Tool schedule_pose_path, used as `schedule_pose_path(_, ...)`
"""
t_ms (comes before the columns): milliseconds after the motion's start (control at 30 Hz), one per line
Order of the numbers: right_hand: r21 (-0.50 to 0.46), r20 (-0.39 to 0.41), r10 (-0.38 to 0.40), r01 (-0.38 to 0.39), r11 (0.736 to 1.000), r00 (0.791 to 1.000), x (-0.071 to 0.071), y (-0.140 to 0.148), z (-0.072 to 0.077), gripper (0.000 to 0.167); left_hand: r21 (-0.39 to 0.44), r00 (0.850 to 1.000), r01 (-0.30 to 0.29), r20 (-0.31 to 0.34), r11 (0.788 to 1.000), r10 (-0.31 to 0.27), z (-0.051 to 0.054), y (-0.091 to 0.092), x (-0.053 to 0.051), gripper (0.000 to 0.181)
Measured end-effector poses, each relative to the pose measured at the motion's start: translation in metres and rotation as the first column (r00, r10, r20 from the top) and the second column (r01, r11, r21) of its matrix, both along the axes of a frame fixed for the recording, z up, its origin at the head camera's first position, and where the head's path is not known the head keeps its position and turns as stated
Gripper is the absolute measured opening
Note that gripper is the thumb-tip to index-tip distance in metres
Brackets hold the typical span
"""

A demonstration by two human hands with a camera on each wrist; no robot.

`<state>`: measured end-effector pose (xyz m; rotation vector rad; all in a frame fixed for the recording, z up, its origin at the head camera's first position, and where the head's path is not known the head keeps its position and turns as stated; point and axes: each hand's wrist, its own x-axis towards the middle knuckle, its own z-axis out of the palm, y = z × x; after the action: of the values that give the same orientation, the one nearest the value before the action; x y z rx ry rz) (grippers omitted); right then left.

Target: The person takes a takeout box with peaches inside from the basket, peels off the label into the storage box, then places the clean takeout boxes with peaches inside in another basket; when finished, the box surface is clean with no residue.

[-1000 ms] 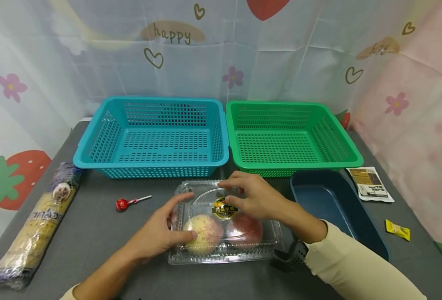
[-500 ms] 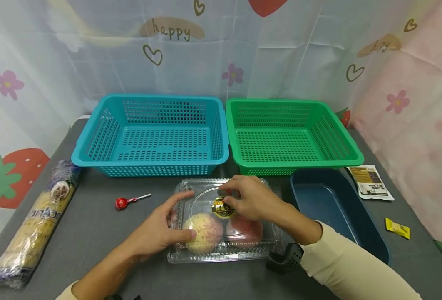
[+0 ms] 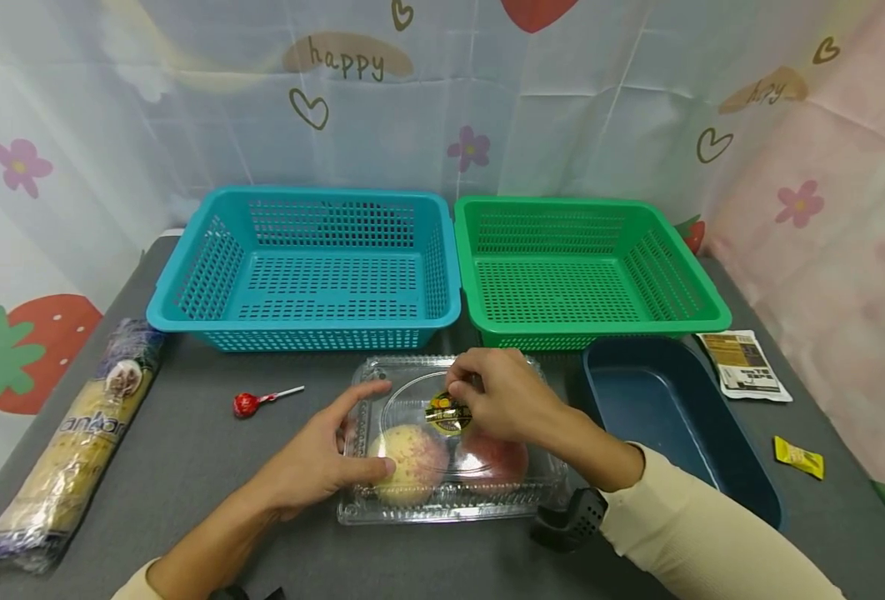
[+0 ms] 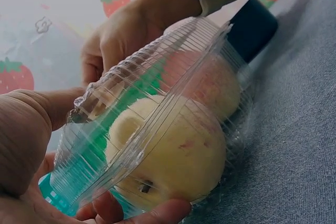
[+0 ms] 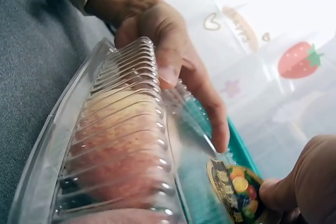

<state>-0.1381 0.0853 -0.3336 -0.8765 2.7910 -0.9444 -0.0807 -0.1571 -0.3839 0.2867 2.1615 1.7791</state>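
Hands, head view: left hand (image 3: 322, 458) lies at the left end of the clear box (image 3: 450, 483), index finger and thumb spread wide and reaching onto the lid. Right hand (image 3: 506, 396) sits over the upper right of the lid, fingers curled in, tips at the round black-and-gold sticker (image 3: 448, 414). Box lies flat on the desk (image 3: 262, 500), lower centre of the frame, with a pale fruit (image 3: 410, 467) and a red fruit (image 3: 493, 462) inside. Blue basket (image 3: 300, 323) upper left, green basket (image 3: 600, 327) upper right.

Left wrist view: thumb crosses the lid at left of frame; other fingers lie along the box end at the bottom. Read as a light hold on that end. Right hand upper centre, its fingertips hidden.

Right wrist view: sticker at lower right, a right-hand digit meeting its edge. Apparently a pinch with almost no gap; how much is loose cannot be told.

Judgement: step in hand looks like peeling the sticker off the lid, at an early stage. Next move calls for a slow, low pull on the pinched edge, left hand bracing the box. Risk: sticker tearing, or thin lid flexing up.
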Motion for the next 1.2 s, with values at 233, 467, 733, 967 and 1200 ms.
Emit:
schedule_pose_path(233,-0.119,0.08,0.036,-0.026,0.993,0.996,0.003,0.009,0.018,0.008,-0.007,1.0,0.001,0.004,1.0,-0.001,0.001,-0.001,0.0,0.086)
schedule_pose_path(467,-0.136,0.151,0.107,-0.086,0.987,0.983,-0.002,0.024,0.038,0.008,-0.001,1.0,-0.012,-0.003,1.0,0.012,-0.001,-0.002,0.0,0.086)
schedule_pose_path(733,-0.192,0.235,0.172,-0.128,0.973,0.957,-0.006,0.05,0.052,0.013,0.028,1.0,0.002,0.014,1.0,-0.003,-0.001,-0.002,0.0,0.086)
schedule_pose_path(967,-0.18,0.268,0.165,-0.119,0.976,0.949,-0.006,0.075,0.063,0.012,0.027,1.0,-0.001,0.008,1.0,0.001,-0.002,-0.002,0.0,0.085)
schedule_pose_path(1200,-0.183,0.29,0.173,-0.123,0.975,0.941,-0.005,0.098,0.065,0.012,0.024,1.0,0.001,0.005,1.0,-0.001,-0.002,-0.002,-0.001,0.085)
